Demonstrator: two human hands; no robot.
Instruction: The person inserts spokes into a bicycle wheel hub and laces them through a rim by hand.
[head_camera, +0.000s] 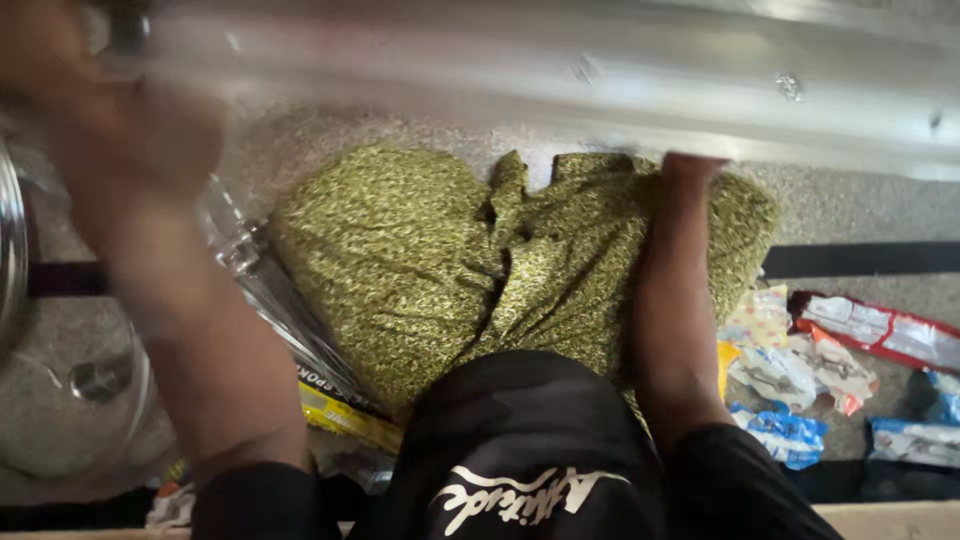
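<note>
Two hands, right hand (692, 172) grip on metal bar (560, 75), overhead

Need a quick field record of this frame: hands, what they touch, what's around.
view: head camera, looking down, motion blur
left hand: raised near a blurred metal beam; grip cannot be told
right hand: up at the beam's lower edge, fingers hidden behind it
below hands: green patterned cloth, bunched on a speckled floor
right side: scattered snack wrappers, red, blue and white
left side: round metal lid; clear plastic sheeting; yellow packet
clothing: black garment with white print
</note>
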